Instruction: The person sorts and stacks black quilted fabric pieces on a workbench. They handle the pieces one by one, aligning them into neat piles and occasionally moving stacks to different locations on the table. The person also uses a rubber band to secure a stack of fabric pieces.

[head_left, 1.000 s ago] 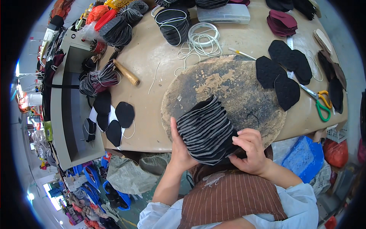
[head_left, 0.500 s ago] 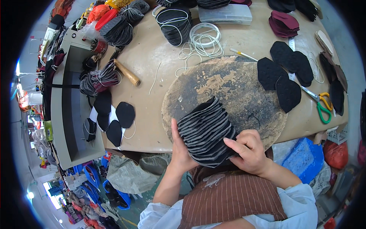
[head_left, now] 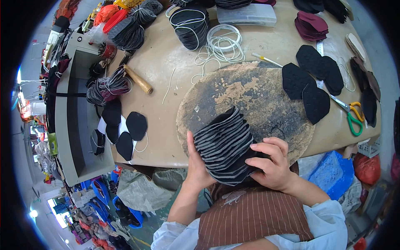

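Note:
A thick stack of black and grey fabric pieces (head_left: 223, 146) tilts between my hands, just above the near edge of a worn round board (head_left: 246, 98). Wrapped along the stack's left side is my left hand (head_left: 198, 166), its thumb pointing up and its other fingers hidden beneath. My right hand (head_left: 273, 164) presses the right side, fingers bent and tips on the layer edges. Part of the right hand's grip is hidden behind the stack.
Loose black pieces (head_left: 314, 104) lie on the board's right edge, beside scissors (head_left: 354, 116) with green and yellow handles. White cord (head_left: 225, 41) is coiled at the back near a tied black stack (head_left: 189, 29). A wooden handle (head_left: 139, 79) lies left; a grey drawer unit (head_left: 62, 129) stands beyond.
My right hand's fingers have spread and shifted up along the stack's right side. The left hand and the stack have hardly moved.

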### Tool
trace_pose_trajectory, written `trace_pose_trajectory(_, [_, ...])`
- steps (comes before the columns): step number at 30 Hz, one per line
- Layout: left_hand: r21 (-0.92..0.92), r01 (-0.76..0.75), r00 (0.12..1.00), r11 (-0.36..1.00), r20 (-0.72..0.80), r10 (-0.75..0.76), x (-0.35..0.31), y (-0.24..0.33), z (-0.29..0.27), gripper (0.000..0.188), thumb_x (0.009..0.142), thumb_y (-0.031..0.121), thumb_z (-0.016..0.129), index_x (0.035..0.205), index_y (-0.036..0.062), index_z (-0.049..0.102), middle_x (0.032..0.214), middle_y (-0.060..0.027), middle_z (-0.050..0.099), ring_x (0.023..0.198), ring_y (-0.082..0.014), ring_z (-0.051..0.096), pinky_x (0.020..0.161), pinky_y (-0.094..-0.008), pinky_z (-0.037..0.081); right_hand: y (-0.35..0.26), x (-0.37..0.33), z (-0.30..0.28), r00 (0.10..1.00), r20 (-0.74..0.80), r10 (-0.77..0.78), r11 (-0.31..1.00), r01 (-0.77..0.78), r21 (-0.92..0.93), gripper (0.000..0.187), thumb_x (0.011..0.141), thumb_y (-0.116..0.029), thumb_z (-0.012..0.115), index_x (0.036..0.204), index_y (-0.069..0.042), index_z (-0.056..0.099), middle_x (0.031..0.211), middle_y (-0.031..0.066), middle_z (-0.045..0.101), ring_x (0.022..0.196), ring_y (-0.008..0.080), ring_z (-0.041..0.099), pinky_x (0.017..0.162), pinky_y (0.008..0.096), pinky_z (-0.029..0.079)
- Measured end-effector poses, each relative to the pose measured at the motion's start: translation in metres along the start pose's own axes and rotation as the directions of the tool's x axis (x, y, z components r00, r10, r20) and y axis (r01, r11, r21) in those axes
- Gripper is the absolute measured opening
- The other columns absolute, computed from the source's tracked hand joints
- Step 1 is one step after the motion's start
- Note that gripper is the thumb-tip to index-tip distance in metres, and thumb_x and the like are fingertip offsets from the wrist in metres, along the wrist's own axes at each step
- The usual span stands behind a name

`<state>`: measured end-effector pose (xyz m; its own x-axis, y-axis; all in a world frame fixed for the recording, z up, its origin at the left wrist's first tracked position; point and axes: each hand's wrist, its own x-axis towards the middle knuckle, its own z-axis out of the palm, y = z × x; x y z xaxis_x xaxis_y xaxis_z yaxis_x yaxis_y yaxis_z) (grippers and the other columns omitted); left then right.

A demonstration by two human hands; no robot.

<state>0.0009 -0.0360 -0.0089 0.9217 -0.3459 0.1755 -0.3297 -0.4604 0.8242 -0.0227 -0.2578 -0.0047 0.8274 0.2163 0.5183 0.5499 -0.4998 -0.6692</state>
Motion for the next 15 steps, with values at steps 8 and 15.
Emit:
trace_pose_trajectory(8, [-0.006,-0.009,1.000,1.000,-0.029,0.008,-0.005,-0.007,0.002,0.134,0.062,0.018,0.088,0.142,-0.0030,-0.017,0.126,-0.0228,0.053,0.117,-0.0350,0.054,0.106,-0.0452,0.032,0.003,0.006,-0.001,0.996,0.087,-0.028,0.997,0.022,0.075,0.052,0.052,-0.006,0.077,0.100,-0.012,0.060,0.108,0.0047,0.058,0.108,0.0294,0.046,0.091,0.0394,0.041])
trace_pose_trajectory(15, [-0.003,-0.005,1.000,1.000,-0.026,0.004,-0.007,-0.009,0.003,0.133,0.062,0.018,0.088,0.142,-0.0031,-0.017,0.125,-0.0234,0.053,0.116,-0.0353,0.055,0.105,-0.0455,0.034,-0.008,0.014,0.001,0.995,0.084,0.047,0.999,-0.049,0.019,0.063,0.057,-0.013,0.079,0.117,-0.007,0.059,0.096,0.0042,0.055,0.100,0.0269,0.047,0.089,0.0387,0.041])
